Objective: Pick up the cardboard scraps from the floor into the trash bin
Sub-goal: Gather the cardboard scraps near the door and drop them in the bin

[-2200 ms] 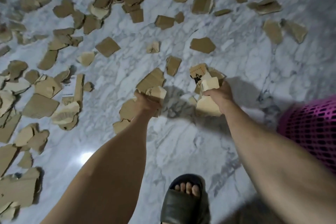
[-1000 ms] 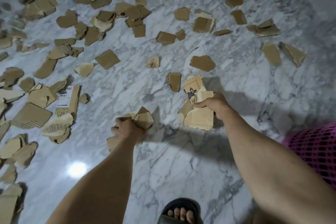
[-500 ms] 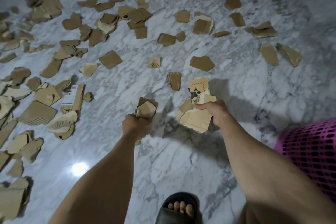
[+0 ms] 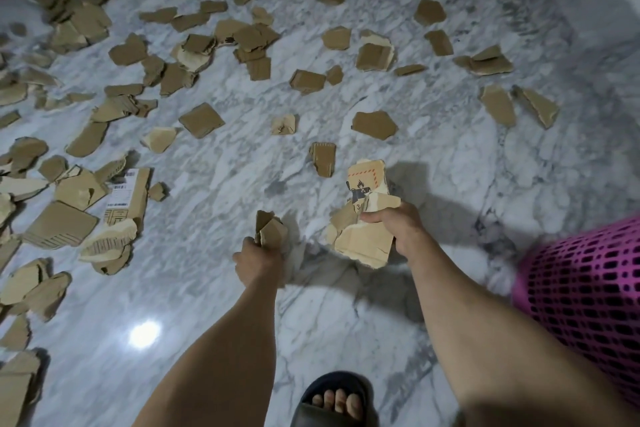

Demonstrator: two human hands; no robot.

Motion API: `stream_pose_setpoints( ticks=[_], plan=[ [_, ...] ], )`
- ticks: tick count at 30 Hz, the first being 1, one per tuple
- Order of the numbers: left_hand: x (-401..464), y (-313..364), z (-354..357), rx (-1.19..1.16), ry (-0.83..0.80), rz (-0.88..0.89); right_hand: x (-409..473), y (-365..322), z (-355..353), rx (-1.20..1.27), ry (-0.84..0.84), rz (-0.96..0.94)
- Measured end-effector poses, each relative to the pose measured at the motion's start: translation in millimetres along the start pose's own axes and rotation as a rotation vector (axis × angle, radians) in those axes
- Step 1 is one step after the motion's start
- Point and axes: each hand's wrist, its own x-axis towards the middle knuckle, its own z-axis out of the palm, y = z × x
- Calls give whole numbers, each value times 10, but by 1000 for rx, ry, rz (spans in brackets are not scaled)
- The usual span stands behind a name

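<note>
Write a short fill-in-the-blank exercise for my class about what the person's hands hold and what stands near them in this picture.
1. Both the left hand and the right hand hold pieces of ____.
2. The mesh trash bin at the person's right side is ____ in colour.
3. The scraps on the floor lie on grey-veined white ____.
4. The printed scrap with the red dashed border is held in the ____ hand.

Missing words: cardboard; pink; marble; right
</note>
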Motion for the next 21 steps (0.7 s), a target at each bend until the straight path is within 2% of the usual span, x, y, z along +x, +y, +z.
stream_pose_setpoints(
  ticks=[4, 6, 8, 11, 14, 17, 19, 21],
  plan=[
    [-217, 344, -140, -1, -170, 178, -145, -192, -206, 36, 7, -18],
    [-252, 671, -243, -114, -288, 177, -128, -331, -325, 45, 56, -29],
    [-186, 1027, -288, -167, -334, 173, -34, -532, -393, 56, 106, -49],
    [89, 1577, -115, -46, -343, 246, 309, -853, -422, -11, 137, -118],
    [357, 2063, 200, 193, -295, 258, 778, -1114, -336, -108, 131, -167],
    [536, 2334, 499, 386, -298, 316, 1279, -1356, -198, -288, 97, -169],
    [558, 2365, 669, 457, -297, 351, 1585, -1497, -118, -497, 35, -162],
    [621, 2335, 820, 466, -231, 378, 1820, -1598, -52, -751, -36, -154]
  ],
)
